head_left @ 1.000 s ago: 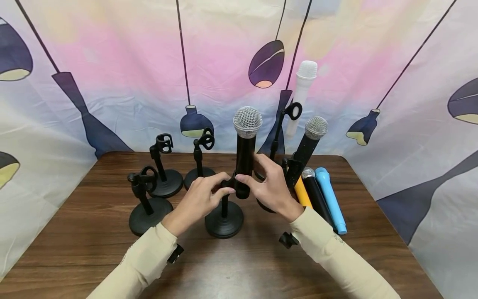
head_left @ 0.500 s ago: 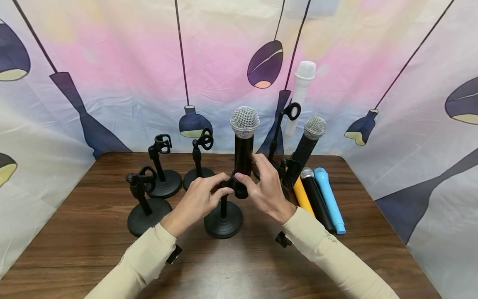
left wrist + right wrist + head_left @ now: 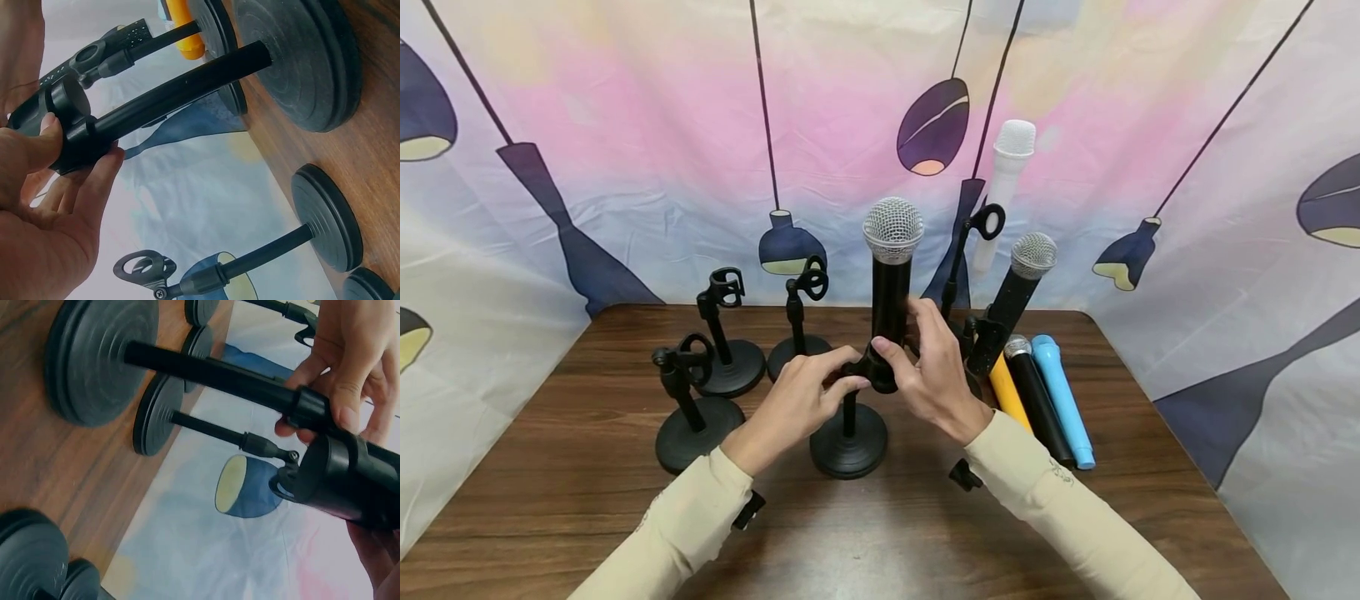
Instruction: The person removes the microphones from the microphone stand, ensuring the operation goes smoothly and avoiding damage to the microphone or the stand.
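A black microphone (image 3: 891, 292) with a silver mesh head stands nearly upright in the clip of a black round-based stand (image 3: 848, 446). My right hand (image 3: 936, 375) holds the microphone's lower body, with the thumb on the near side. At the joint under the clip, my left hand (image 3: 797, 396) pinches the stand's top between thumb and fingers. In the left wrist view the left hand (image 3: 56, 194) grips this joint, next to the microphone's bottom end (image 3: 70, 99). From the right wrist, the clip ring (image 3: 359, 465) is seen wrapped around the microphone; the right hand is partly hidden there.
Several stands with bare clips, including one at the left (image 3: 700, 429), stand on the wooden table (image 3: 850, 542). Behind my right hand are stands bearing a white microphone (image 3: 1007, 179) and a black one (image 3: 1011, 300). Yellow, black and blue microphones (image 3: 1063, 400) lie at the right.
The microphone and right hand first shift slightly left, bringing the microphone against the stand's clip; then the microphone rises a little. My left hand keeps its pinch on the stand.
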`<state>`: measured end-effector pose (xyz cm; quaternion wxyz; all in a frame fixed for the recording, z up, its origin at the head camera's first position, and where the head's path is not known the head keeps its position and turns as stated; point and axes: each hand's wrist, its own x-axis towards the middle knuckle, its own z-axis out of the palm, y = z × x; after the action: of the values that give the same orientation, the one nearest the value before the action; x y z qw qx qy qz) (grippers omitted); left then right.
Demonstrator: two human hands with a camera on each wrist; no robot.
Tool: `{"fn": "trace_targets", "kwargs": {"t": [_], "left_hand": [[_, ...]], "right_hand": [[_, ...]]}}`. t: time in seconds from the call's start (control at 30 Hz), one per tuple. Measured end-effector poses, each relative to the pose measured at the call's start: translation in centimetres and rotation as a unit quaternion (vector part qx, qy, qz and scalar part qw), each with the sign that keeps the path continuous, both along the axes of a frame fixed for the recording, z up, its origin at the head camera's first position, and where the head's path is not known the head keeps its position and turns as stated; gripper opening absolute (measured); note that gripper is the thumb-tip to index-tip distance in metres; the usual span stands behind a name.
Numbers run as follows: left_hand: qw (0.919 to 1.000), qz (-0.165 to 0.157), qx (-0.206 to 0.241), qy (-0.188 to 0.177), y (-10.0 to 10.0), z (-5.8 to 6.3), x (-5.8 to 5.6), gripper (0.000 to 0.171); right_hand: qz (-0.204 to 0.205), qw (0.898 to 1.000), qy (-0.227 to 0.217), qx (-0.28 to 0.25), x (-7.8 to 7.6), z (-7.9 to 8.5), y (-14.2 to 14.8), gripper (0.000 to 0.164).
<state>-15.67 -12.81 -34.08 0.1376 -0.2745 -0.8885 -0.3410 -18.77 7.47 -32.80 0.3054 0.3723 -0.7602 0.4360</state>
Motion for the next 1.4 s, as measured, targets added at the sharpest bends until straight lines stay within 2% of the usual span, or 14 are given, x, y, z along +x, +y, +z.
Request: {"fn": "trace_targets", "kwargs": {"t": [0.17,0.27,0.43,0.73,1.1,1.4], "left_hand": [[1.0000,-0.005,0.001,-0.001,0.1,0.1,0.0,0.018],[1.0000,-0.003,0.000,0.001,0.1,0.1,0.1,0.019],[1.0000,0.000,0.000,0.005,0.0,0.0,0.1,0.017],[1.0000,0.005,-0.003,0.002,0.0,-0.1,0.2,0.022],[0.9999,0.003,-0.004,0.010,0.1,0.0,0.2,0.019],[1.0000,0.001,-0.006,0.005,0.0,0.0,0.1,0.017]], "right_hand": [[0.037,0.998,-0.041,0.034,0.0,0.0,1.0,0.051],[0.041,0.997,-0.040,0.041,0.0,0.0,1.3,0.047],[0.005,0.999,-0.008,0.033,0.2,-0.2,0.8,0.039],[-0.044,0.998,0.025,0.022,0.2,0.0,0.0,0.037],[-0.054,0.997,0.052,0.012,-0.2,0.4,-0.4,0.037],[-0.056,0.997,0.056,0.014,-0.2,0.7,-0.5,0.054]]}}
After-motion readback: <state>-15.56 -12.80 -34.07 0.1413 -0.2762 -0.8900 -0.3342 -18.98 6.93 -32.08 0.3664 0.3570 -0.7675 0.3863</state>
